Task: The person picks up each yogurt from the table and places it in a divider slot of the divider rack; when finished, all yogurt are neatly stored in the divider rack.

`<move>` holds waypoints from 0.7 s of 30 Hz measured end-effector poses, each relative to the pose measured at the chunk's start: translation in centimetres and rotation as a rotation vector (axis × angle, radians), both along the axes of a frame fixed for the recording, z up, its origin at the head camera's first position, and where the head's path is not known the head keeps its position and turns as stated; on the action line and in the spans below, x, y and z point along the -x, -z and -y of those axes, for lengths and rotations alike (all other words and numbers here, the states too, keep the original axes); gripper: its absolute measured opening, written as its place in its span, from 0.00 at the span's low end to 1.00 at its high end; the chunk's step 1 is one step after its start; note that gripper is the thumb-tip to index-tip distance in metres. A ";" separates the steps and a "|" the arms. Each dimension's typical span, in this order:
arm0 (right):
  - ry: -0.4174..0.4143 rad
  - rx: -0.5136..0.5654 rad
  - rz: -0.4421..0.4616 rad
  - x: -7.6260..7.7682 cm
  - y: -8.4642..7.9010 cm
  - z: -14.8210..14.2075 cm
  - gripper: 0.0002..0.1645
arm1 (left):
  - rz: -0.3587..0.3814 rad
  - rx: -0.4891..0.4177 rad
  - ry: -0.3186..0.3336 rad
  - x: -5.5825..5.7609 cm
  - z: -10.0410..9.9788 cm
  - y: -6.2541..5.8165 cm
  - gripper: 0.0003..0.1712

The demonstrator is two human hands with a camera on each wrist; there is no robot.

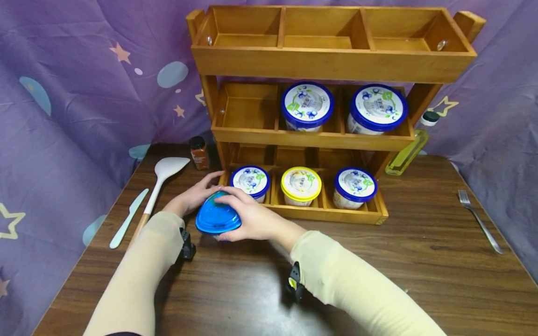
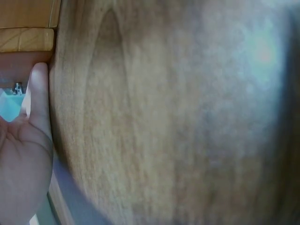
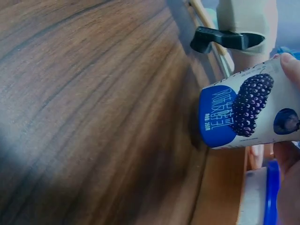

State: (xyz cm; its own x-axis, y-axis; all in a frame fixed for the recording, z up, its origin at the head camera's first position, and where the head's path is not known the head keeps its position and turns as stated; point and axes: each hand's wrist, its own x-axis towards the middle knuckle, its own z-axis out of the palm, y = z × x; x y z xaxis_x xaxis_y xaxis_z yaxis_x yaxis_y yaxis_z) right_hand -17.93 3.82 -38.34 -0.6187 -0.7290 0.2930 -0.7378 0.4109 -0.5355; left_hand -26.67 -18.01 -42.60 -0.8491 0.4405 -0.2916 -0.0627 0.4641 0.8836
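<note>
My right hand (image 1: 254, 219) grips a cup with a clear blue, rounded-triangle lid (image 1: 218, 214), thumb on the near side and fingers over the far side. In the right wrist view the cup's white wall (image 3: 255, 105) shows printed blackberries and a blue panel. My left hand (image 1: 195, 196) is just behind and left of the cup, fingers stretched toward the left end of the wooden rack (image 1: 328, 214). Its straight thumb (image 2: 40, 93) lies right at the rack's corner in the left wrist view. The cup partly hides the left fingers.
The rack's bottom tier holds a blue-lidded tub (image 1: 250, 181), a yellow-lidded tub (image 1: 301, 184) and another blue-lidded tub (image 1: 355, 186). Two larger tubs sit mid-tier. Around it are a spice jar (image 1: 199, 153), white ladle (image 1: 166, 168), knife (image 1: 128, 219), oil bottle (image 1: 407, 151) and fork (image 1: 479, 219).
</note>
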 end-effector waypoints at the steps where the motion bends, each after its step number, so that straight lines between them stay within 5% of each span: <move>1: 0.002 0.009 -0.008 0.0 -0.2 -0.1 0.45 | 0.013 -0.007 0.000 -0.2 -0.1 -0.4 0.36; 4: 0.006 0.044 -0.035 0.1 -1.0 -0.4 0.45 | 0.035 -0.028 0.003 -0.7 -0.3 -1.2 0.38; 11: 0.018 0.079 -0.040 0.7 -3.4 -1.3 0.46 | -0.090 -0.008 0.036 0.3 0.6 0.6 0.49; 16: 0.038 0.106 -0.075 1.3 -5.4 -2.2 0.47 | -0.073 -0.132 0.045 0.9 0.5 1.6 0.47; 21: 0.034 0.153 -0.158 2.0 -7.5 -2.9 0.47 | 0.042 -0.136 -0.016 1.0 0.4 2.1 0.40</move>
